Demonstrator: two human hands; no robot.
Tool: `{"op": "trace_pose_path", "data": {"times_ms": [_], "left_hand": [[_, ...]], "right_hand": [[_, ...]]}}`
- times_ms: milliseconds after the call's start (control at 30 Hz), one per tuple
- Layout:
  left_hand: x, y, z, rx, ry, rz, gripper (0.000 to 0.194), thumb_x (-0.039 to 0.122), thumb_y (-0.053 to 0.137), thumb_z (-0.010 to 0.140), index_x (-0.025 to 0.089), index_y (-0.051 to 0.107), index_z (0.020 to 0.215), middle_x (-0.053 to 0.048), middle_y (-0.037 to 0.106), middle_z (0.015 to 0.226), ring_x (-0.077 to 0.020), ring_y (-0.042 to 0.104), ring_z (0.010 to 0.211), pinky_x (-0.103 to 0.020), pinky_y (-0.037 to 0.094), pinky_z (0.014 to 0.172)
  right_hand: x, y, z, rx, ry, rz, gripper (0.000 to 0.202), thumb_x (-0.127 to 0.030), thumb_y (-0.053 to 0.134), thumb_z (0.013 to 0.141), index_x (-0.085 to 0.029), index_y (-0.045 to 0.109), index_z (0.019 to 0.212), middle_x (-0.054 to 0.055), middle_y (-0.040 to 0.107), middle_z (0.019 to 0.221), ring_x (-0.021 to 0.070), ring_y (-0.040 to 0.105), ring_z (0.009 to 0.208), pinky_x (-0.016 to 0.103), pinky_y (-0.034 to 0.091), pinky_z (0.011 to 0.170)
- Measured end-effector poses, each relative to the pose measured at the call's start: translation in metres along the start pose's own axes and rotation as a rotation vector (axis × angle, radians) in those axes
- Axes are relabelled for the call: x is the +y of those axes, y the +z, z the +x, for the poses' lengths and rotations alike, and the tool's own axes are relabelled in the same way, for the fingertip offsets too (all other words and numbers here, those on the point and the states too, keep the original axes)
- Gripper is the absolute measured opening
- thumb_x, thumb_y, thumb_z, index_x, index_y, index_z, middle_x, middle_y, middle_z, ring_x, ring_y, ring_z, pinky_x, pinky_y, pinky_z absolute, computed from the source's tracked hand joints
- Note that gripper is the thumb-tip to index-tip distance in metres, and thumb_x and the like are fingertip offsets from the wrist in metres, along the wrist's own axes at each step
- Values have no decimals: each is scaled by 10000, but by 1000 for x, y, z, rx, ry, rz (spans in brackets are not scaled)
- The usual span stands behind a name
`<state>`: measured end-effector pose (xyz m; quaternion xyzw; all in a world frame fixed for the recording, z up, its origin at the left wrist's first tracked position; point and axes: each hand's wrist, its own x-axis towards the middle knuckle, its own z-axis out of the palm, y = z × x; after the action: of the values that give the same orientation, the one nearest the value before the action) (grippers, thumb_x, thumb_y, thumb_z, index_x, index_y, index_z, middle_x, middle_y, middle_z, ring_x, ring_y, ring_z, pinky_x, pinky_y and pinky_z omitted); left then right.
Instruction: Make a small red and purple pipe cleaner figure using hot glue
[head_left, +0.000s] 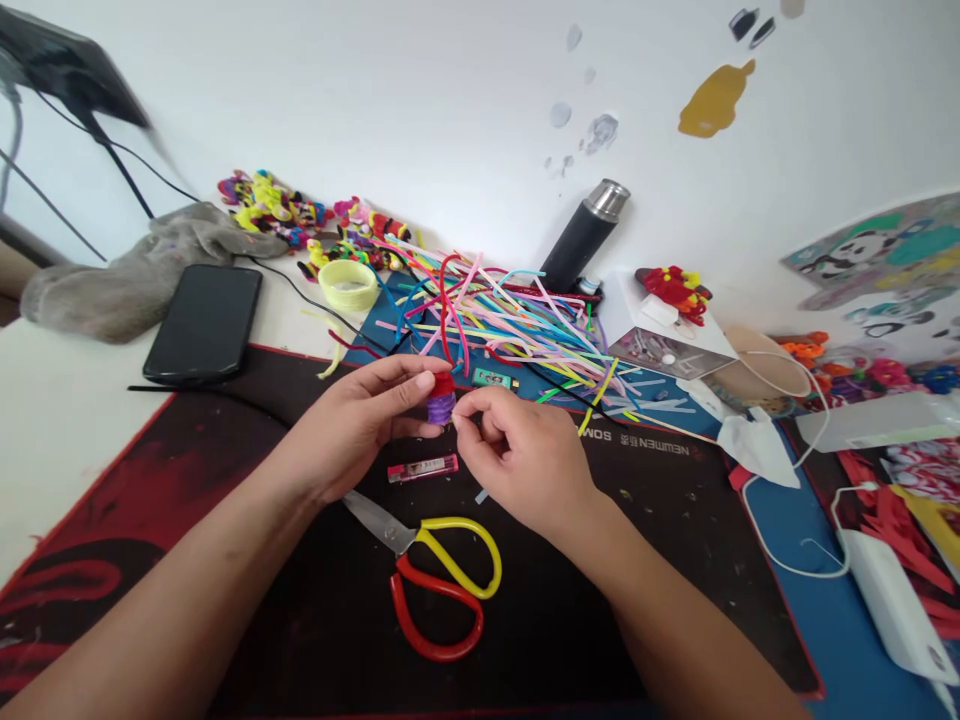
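Note:
A small coil of fuzzy pipe cleaner (441,400), red on top and purple below, is held between the thumb and fingers of my left hand (367,415). My right hand (521,450) is closed, with thumb and forefinger pinching at the right edge of the purple winding. The exact bit inside that pinch is too small to see. Below the hands lies a pink-red lighter (422,468) on the dark mat (600,600). Scissors (405,541) with one yellow and one red handle rest nearer to me, blades partly under my left hand.
Behind my hands spreads a pile of loose colourful pipe cleaners (502,320). A black phone (202,322), a roll of yellow tape (349,285) and finished fuzzy figures (270,205) are at the left. A black thermos (577,240), white box (667,345) and white cables stand or lie right.

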<state>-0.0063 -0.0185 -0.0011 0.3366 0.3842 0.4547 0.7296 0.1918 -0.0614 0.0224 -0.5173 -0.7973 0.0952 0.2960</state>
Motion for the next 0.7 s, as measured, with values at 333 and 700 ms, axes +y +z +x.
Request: {"op": "trace_pose_path", "data": {"times_ms": [333, 700], "left_hand": [[0, -3, -2, -95, -32, 48, 288, 331, 977, 815, 243, 912, 1081, -69, 818, 1075, -207, 758, 926, -274, 691, 778], [-2, -3, -2, -116, -22, 125, 333, 234, 964, 774, 260, 906, 1102, -74, 845, 1111, -229, 786, 945, -310, 681, 834]], "right_hand": [[-2, 0, 3, -48, -28, -174, 210, -242, 570, 1056, -227, 761, 971, -45, 630, 586, 146, 576, 535, 282, 356, 610], [0, -1, 0, -107, -19, -249, 227, -249, 563, 1083, -218, 750, 958, -24, 683, 611, 165, 657, 592, 301, 368, 636]]}}
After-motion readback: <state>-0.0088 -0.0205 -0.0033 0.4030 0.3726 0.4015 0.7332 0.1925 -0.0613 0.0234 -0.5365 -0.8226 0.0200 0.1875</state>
